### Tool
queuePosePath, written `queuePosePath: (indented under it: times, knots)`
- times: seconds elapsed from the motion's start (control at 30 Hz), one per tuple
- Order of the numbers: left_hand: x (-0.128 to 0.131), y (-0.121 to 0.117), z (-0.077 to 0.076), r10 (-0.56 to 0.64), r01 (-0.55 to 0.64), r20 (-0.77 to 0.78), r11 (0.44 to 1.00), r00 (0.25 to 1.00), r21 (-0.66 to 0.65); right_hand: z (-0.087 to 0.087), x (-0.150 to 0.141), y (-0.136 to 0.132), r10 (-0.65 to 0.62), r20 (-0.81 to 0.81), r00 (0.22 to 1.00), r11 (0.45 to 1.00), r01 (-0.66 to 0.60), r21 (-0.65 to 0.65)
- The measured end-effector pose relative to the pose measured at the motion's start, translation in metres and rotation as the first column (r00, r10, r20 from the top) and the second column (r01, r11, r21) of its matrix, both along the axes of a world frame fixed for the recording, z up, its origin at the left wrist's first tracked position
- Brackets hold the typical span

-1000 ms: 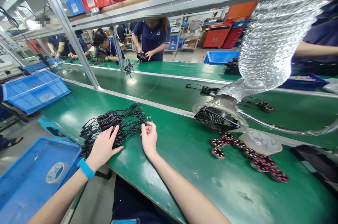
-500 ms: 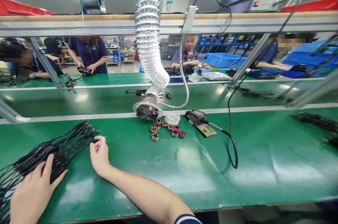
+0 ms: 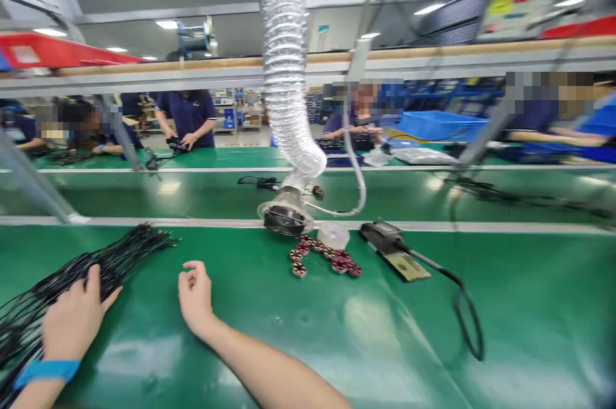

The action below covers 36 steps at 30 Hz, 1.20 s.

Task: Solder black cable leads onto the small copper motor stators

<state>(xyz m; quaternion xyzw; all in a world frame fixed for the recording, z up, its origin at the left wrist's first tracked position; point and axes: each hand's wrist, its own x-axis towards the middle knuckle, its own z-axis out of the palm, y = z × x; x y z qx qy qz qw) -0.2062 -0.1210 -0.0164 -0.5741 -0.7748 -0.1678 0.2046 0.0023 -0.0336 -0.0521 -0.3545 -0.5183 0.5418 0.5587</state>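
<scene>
My left hand (image 3: 74,319) lies flat with fingers spread on a bundle of black cables (image 3: 77,274) at the left of the green bench (image 3: 308,332); a blue band is on its wrist. My right hand (image 3: 195,296) rests on the bench surface just right of the cable ends, fingers loosely curled, thumb near forefinger, with nothing visible in it. Several small round coil parts with red and copper windings (image 3: 322,256) lie further right, near the middle.
A silver flexible duct ending in a fan intake (image 3: 285,216) hangs over the bench middle. Beside it are a clear tape roll (image 3: 333,235) and a soldering stand with black cord (image 3: 394,252). Other people work across the green conveyor (image 3: 192,191).
The view has swung from the left end of the bench to its middle and tilted up. My right hand has drawn away from the cable ends; my left hand stays on the bundle.
</scene>
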Motion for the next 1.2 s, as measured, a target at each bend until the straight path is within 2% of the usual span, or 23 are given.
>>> queuePosePath:
  times: [0.03,0.07,0.13,0.23,0.77,0.9,1.2]
  knots:
    - [0.003,0.001,0.007,0.159,-0.159,-0.132,0.987,0.978,0.011,0.0,0.001,0.0,0.003,-0.003,1.0,1.0,-0.003,-0.008]
    - [0.003,0.003,0.012,0.22,-0.23,-0.218,0.973,0.951,-0.018,0.0,0.001,0.0,0.017,-0.009,1.0,1.0,-0.017,-0.011]
    - [-0.001,0.006,0.017,0.272,-0.305,-0.295,0.95,0.916,-0.072,0.0,0.001,0.0,0.035,-0.01,0.999,0.999,-0.035,-0.009]
    - [-0.018,0.008,0.015,0.304,-0.346,-0.284,0.932,0.909,-0.111,-0.001,0.002,-0.001,0.046,0.0,0.999,0.999,-0.046,0.003]
    - [-0.137,0.016,0.009,0.418,-0.446,-0.216,0.889,0.883,-0.105,-0.002,0.005,-0.003,0.122,0.036,0.992,0.992,-0.122,-0.025]
    - [-0.143,0.015,0.012,0.398,-0.432,-0.249,0.896,0.883,-0.102,-0.004,0.005,-0.003,0.127,0.049,0.991,0.992,-0.127,-0.014]
    - [-0.127,0.007,0.016,0.336,-0.373,-0.326,0.926,0.884,-0.058,0.001,0.005,-0.003,0.148,0.073,0.986,0.989,-0.147,-0.021]
